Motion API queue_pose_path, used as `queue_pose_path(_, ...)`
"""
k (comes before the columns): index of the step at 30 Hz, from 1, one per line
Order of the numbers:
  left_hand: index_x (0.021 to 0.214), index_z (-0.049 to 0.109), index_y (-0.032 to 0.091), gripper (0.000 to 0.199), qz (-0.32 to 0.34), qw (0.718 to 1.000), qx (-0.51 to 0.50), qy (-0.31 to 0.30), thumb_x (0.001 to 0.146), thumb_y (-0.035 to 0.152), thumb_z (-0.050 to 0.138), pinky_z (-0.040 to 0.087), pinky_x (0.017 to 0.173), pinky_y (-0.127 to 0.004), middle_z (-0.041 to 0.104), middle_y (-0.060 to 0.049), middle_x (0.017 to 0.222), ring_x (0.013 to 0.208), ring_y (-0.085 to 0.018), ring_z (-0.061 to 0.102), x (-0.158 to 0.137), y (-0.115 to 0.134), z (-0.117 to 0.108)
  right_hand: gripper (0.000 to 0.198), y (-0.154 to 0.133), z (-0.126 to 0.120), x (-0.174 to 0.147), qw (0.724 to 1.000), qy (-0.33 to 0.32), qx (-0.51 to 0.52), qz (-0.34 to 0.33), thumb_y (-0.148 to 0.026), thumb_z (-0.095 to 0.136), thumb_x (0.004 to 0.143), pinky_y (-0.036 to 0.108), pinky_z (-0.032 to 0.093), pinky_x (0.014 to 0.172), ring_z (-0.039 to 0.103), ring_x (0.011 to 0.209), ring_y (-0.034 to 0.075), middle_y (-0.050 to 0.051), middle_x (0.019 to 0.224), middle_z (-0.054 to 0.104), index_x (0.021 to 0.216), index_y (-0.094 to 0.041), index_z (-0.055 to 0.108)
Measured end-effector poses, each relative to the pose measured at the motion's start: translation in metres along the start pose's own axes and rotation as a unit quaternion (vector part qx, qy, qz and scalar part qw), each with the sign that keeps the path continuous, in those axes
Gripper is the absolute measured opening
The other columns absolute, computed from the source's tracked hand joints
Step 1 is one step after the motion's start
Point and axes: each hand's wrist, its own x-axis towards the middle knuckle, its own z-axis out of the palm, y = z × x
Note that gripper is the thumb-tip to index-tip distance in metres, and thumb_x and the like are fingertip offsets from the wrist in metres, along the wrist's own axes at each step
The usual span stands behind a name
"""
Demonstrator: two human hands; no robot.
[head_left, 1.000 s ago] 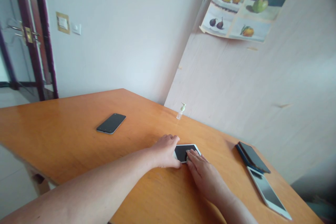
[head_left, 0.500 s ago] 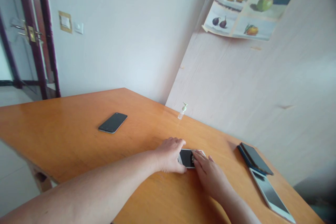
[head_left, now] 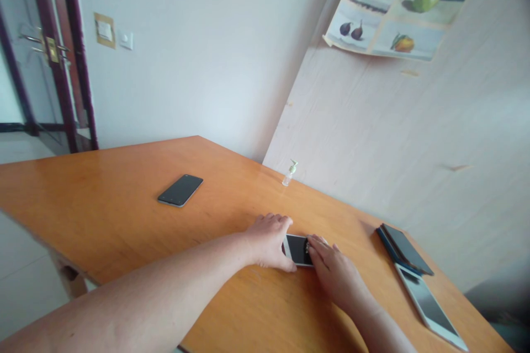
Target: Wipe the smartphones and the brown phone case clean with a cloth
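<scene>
A white-edged smartphone lies flat on the wooden table, its dark screen facing up. Around its left end curves my left hand, thumb at the near edge and fingers at the far edge. My right hand covers the phone's right end, fingers pressed together and bent down onto the glass. Something small and pale with dark specks shows at those fingertips; most of it is hidden, and I cannot make out what it is.
Another black phone lies to the left on the table. A small clear pump bottle stands at the back edge, by the wall. To the right are a dark tablet-like stack and a white tablet.
My right hand has slid a little rightward across the screen, baring more of the glass. My left hand keeps its hold on the phone's left end. The view has shifted slightly.
</scene>
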Motion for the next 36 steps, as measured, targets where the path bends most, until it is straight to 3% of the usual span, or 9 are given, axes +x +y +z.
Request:
queue_pose_path(5,0.133,0.042,0.018,0.09,0.004,1.0,-0.017,0.019,0.057,0.056,0.07,0.046,0.094,-0.044,0.061,-0.014,0.122,0.111,-0.034,0.057,-0.001,-0.001,0.005,0.05,-0.039,0.001,-0.002,0.991,-0.059,0.089,-0.076,-0.046,0.026,0.101,0.05,0.017,0.119,0.034,0.142,0.023,0.004,0.148,0.047,0.14,-0.027,0.051)
queue_pose_path(8,0.138,0.037,0.016,0.09,-0.001,0.999,-0.025,0.025,0.061,0.051,0.068,0.046,0.093,-0.043,0.061,-0.016,0.123,0.111,-0.033,0.059,-0.002,-0.001,0.005,0.051,-0.049,0.001,0.0,0.99,-0.073,0.082,-0.093,-0.048,0.023,0.102,0.053,0.013,0.119,0.033,0.142,0.023,0.004,0.149,0.045,0.142,-0.028,0.048)
queue_pose_path(13,0.14,0.037,0.016,0.11,-0.009,0.999,-0.035,0.001,0.049,0.064,0.076,0.047,0.091,-0.042,0.061,-0.015,0.123,0.113,-0.036,0.057,-0.001,0.0,0.0,0.052,-0.017,0.001,0.006,0.999,-0.032,-0.001,0.006,-0.044,0.023,0.102,0.058,0.016,0.116,0.038,0.14,0.026,0.007,0.145,0.05,0.137,-0.023,0.053)
queue_pose_path(17,0.139,0.038,0.017,0.108,-0.005,0.999,-0.034,-0.004,0.05,0.065,0.077,0.045,0.094,-0.043,0.062,-0.014,0.122,0.113,-0.035,0.057,0.001,-0.001,0.001,0.053,0.003,-0.001,0.006,0.996,-0.014,-0.037,0.076,-0.043,0.022,0.101,0.062,0.018,0.114,0.036,0.14,0.028,0.009,0.145,0.049,0.136,-0.02,0.054)
queue_pose_path(24,0.137,0.041,0.016,0.095,0.004,1.0,-0.025,0.016,0.057,0.058,0.071,0.046,0.094,-0.043,0.06,-0.015,0.124,0.112,-0.034,0.057,0.001,-0.004,0.007,0.051,-0.035,-0.001,-0.003,0.994,-0.063,0.014,-0.084,-0.045,0.024,0.102,0.052,0.016,0.118,0.033,0.142,0.023,0.006,0.15,0.043,0.141,-0.024,0.049)
queue_pose_path(26,0.137,0.041,0.015,0.096,0.005,1.0,-0.024,0.013,0.057,0.059,0.071,0.046,0.094,-0.044,0.06,-0.015,0.124,0.112,-0.034,0.057,0.001,-0.004,0.006,0.05,-0.034,0.0,-0.002,0.995,-0.059,0.015,-0.084,-0.044,0.026,0.101,0.053,0.016,0.118,0.035,0.141,0.024,0.007,0.149,0.044,0.141,-0.025,0.05)
queue_pose_path(30,0.134,0.043,0.016,0.103,0.005,1.0,-0.029,-0.002,0.05,0.068,0.075,0.045,0.095,-0.045,0.06,-0.015,0.124,0.112,-0.035,0.056,0.001,-0.004,0.004,0.045,-0.006,0.0,0.004,1.0,-0.011,0.004,-0.006,-0.04,0.036,0.097,0.055,0.021,0.116,0.043,0.136,0.027,0.008,0.142,0.052,0.133,-0.022,0.058)
queue_pose_path(32,0.133,0.043,0.017,0.101,0.011,0.999,-0.031,-0.006,0.052,0.07,0.073,0.044,0.096,-0.045,0.06,-0.015,0.125,0.113,-0.035,0.055,0.001,-0.004,0.003,0.041,0.009,-0.001,0.007,1.0,0.015,0.015,0.02,-0.034,0.039,0.094,0.05,0.031,0.113,0.052,0.128,0.025,0.006,0.134,0.061,0.125,-0.023,0.064)
queue_pose_path(36,0.132,0.044,0.019,0.1,0.009,1.0,-0.029,-0.006,0.052,0.07,0.074,0.043,0.095,-0.044,0.059,-0.014,0.127,0.115,-0.035,0.055,0.001,-0.005,0.003,0.036,0.021,-0.004,0.009,0.995,0.06,0.052,0.062,-0.03,0.041,0.089,0.035,0.051,0.089,0.068,0.101,0.022,0.003,0.108,0.074,0.107,-0.025,0.072)
